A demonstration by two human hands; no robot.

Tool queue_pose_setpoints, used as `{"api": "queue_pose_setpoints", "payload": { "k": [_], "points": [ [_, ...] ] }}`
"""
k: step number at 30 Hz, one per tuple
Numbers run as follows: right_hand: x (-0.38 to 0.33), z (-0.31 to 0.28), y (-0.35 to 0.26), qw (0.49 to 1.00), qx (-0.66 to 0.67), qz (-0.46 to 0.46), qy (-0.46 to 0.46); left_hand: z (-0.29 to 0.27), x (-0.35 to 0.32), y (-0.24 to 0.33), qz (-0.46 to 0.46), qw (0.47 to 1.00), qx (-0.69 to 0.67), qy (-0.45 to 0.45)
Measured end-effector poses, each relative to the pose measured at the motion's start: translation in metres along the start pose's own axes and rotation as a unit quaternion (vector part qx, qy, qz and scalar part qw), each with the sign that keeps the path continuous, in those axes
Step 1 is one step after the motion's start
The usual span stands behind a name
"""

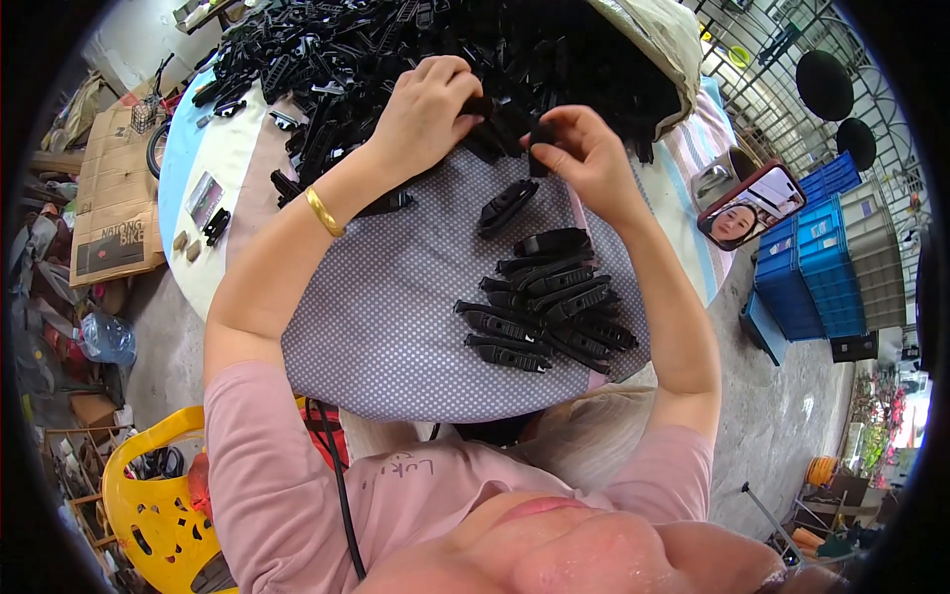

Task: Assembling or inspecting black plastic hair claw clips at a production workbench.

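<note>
Above grey dotted-cloth worktop, left hand and right hand pinching black plastic parts, probably feeling light, stiff, slippery; sides suiting grip

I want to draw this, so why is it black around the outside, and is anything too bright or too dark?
In the head view, the fisheye lens makes a black rim and the blue crates seem to lean; in that view, light beside the plants washes out white, and the right of the pile of black parts is so dark that pieces blend.
</note>
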State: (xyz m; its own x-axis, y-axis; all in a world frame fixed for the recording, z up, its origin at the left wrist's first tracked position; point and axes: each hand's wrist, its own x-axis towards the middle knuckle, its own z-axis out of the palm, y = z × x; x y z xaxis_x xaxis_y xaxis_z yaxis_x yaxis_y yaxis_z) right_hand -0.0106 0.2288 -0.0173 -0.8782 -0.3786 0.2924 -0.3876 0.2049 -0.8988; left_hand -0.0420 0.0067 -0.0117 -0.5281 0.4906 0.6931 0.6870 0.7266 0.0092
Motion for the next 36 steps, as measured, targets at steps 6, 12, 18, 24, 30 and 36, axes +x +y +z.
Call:
{"api": "queue_pose_setpoints", "payload": {
  "k": [6,12,18,24,30,36],
  "points": [
    [-0.004,-0.002,-0.014,0.983,0.169,-0.024,0.063,-0.020,0.009,0.026,-0.172,0.932,-0.319,0.008],
    [-0.007,0.011,-0.020,0.986,0.136,-0.031,0.090,-0.014,0.001,0.040,-0.181,0.885,-0.418,-0.099],
    [-0.007,0.012,-0.013,0.985,-0.002,-0.036,0.169,-0.018,0.003,0.043,-0.201,0.876,-0.422,-0.116],
    [-0.011,0.019,-0.015,0.984,-0.061,-0.050,0.159,-0.025,0.002,0.048,-0.193,0.887,-0.397,-0.135],
    [-0.012,0.010,-0.022,0.962,-0.212,-0.111,0.128,-0.028,0.003,0.044,-0.169,0.889,-0.402,-0.135],
    [-0.008,-0.002,-0.019,0.980,-0.172,-0.093,0.022,-0.031,0.002,0.037,-0.133,0.892,-0.414,-0.122]
  ]
}}
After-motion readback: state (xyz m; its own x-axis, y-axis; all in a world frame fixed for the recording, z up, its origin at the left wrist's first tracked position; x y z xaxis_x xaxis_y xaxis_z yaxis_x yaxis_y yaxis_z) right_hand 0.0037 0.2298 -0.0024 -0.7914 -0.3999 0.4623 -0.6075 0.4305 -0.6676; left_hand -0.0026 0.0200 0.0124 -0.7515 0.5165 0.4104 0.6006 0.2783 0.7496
